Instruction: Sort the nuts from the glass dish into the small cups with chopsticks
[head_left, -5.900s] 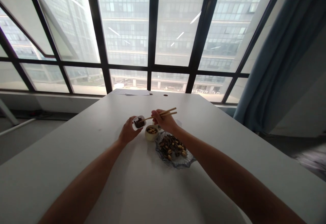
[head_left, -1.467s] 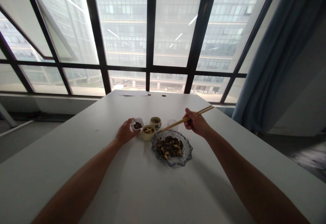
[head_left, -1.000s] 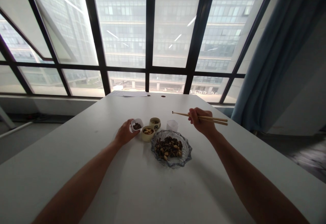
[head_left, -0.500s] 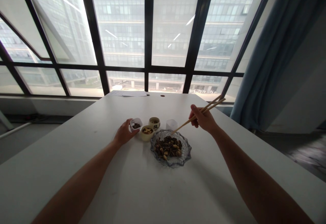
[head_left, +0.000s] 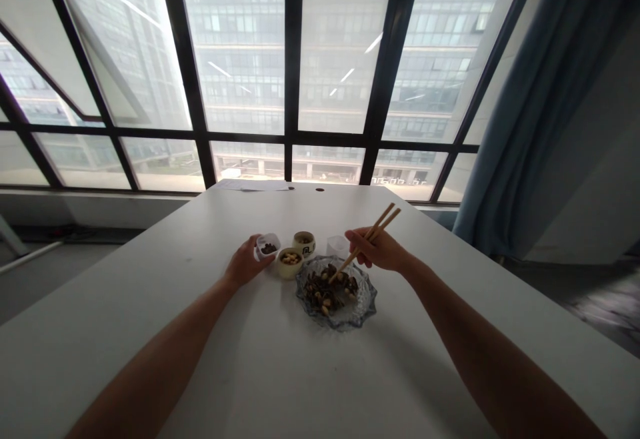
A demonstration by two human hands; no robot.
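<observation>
My left hand point(head_left: 247, 260) is closed around a small translucent plastic cup point(head_left: 269, 240) that has dark pieces in it. My right hand point(head_left: 374, 248) grips a pair of wooden chopsticks point(head_left: 380, 222), their tips down among the dark seeds and pale nuts point(head_left: 327, 291) heaped in a clear glass bowl point(head_left: 367, 299) with a scalloped rim. Beside the left hand's cup stands a cream cup point(head_left: 289, 271) holding pale nuts. A second cream cup point(head_left: 305, 248) with a dark character on its side stands just behind it.
Another translucent cup point(head_left: 337, 246) stands behind the glass bowl, close to my right hand. White papers point(head_left: 255, 185) lie at the far edge of the white table point(head_left: 240, 372). Large windows point(head_left: 345, 59) rise beyond, with a blue curtain point(head_left: 515, 132) at the right.
My right hand has moved left and down, bringing the chopstick tips from the bowl's rear rim into the heap. My left hand stays on its cup.
</observation>
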